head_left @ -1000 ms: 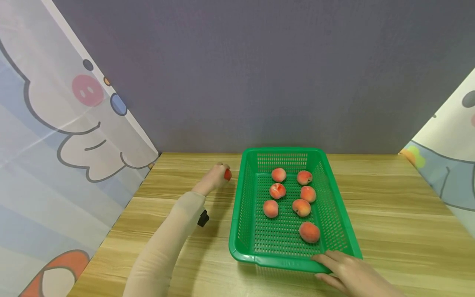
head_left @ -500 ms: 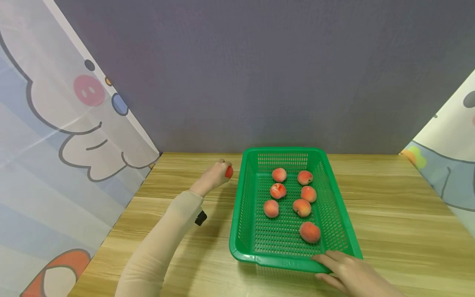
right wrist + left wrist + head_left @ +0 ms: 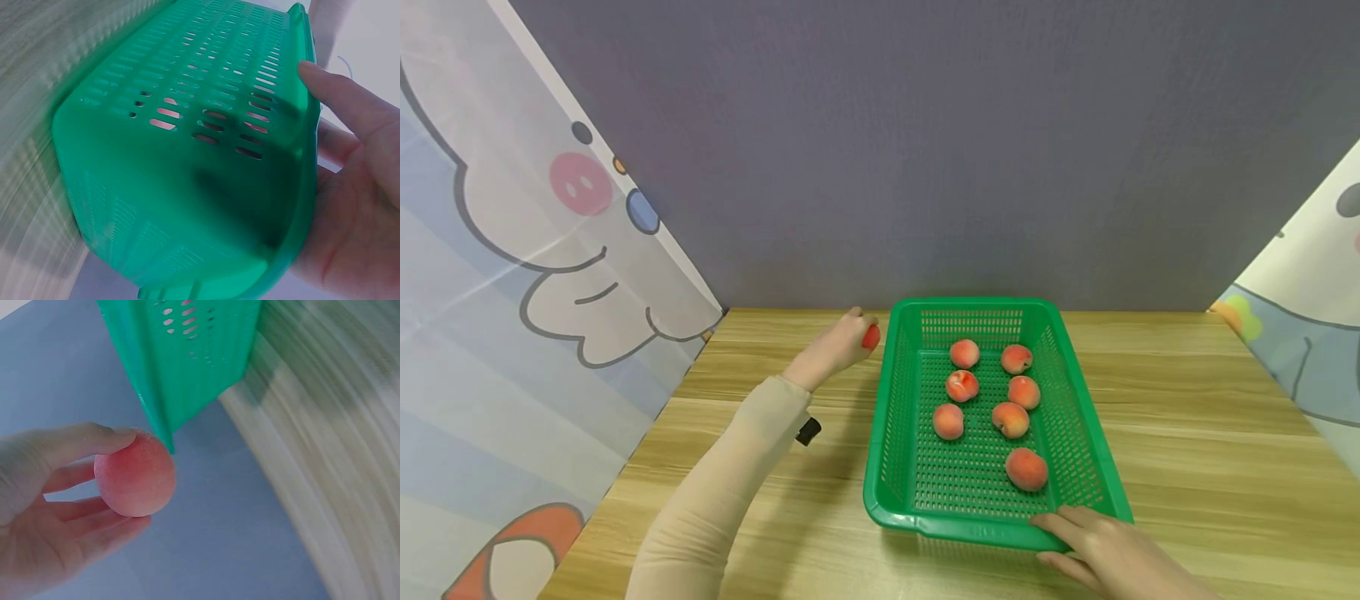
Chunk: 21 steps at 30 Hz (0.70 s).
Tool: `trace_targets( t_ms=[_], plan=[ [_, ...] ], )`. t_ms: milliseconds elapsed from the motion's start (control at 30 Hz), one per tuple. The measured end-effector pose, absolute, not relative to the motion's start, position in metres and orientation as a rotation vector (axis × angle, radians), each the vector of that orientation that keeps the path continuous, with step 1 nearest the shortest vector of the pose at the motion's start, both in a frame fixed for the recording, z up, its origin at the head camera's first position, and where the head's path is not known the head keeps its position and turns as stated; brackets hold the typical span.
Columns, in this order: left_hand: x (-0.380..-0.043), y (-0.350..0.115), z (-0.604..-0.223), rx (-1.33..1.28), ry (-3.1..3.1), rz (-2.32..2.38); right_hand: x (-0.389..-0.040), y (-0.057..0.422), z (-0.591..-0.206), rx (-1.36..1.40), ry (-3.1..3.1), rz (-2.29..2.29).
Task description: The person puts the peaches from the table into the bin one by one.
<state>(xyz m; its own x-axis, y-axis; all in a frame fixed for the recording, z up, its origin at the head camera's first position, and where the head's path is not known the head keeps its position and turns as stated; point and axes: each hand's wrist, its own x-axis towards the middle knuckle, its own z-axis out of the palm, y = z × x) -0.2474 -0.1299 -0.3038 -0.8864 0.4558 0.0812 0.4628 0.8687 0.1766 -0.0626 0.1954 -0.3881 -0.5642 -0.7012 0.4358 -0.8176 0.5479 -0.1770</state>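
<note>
My left hand (image 3: 844, 340) holds a reddish peach (image 3: 135, 475) between thumb and fingers, just outside the left rim of a green plastic basket (image 3: 880, 433). In the left wrist view the peach overlaps the corner of the basket's rim. With my right hand (image 3: 1105, 546) I grip the near right part of the rim, thumb on the outer side and fingers over the top, as the right wrist view shows. Several peaches (image 3: 1026, 469) lie apart from one another on the basket's slotted floor, one of them (image 3: 962, 386) with a pale patch.
The basket stands on a wood-grain table (image 3: 1187, 417). Behind the table rises a grey wall panel (image 3: 970, 150). Cartoon-printed curtains (image 3: 497, 275) hang along the left and right sides. A black strap piece (image 3: 808, 431) sticks out below my left sleeve.
My left hand has risen slightly and moved right with the peach, closer to the basket's left rim. The right hand, the basket and the peaches in it stay where they were.
</note>
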Motion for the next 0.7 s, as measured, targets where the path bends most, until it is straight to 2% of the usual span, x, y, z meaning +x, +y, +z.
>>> trace_targets(
  t_ms=[700],
  plan=[
    [-0.236,-0.092,-0.279,-0.891,-3.023,-0.063,-0.063,0.195,-0.388,1.26,-2.466,0.528]
  ],
)
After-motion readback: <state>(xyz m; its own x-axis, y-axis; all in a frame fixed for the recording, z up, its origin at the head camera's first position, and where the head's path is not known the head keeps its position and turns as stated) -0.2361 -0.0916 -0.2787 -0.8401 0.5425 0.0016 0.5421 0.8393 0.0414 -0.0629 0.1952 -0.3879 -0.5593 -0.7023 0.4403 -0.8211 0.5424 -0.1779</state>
